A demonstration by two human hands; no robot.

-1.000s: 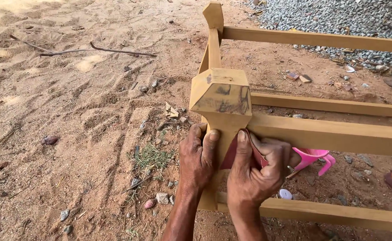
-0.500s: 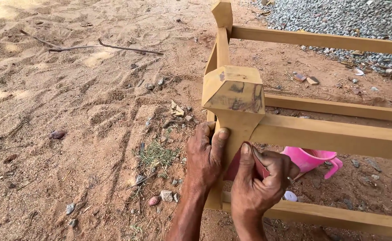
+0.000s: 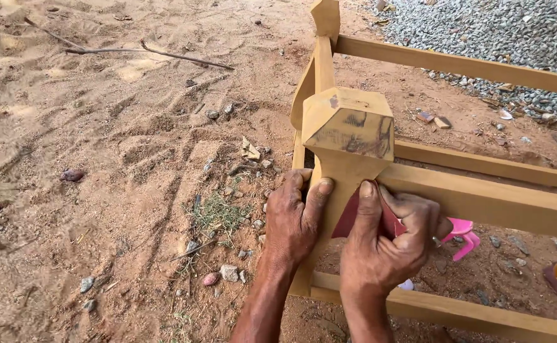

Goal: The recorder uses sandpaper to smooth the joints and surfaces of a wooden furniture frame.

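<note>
Left hand (image 3: pixel 294 222) wraps upright wooden post (image 3: pixel 338 190); right hand (image 3: pixel 386 244) pinches red sandpaper (image 3: pixel 348 219) flat against post face.

The red sandpaper (image 3: pixel 354 219) has been carried back up the wooden post (image 3: pixel 338 190) by the right hand (image 3: pixel 386 244), after being lower half a second ago. More of the pink plastic scoop (image 3: pixel 461 230) is now covered by that hand.

Two bare forearms without sleeves, left hand (image 3: pixel 294 222) and right hand (image 3: pixel 386 244) ungloved, dust on knuckles and fingers, short nails, veined wiry wrists
</note>
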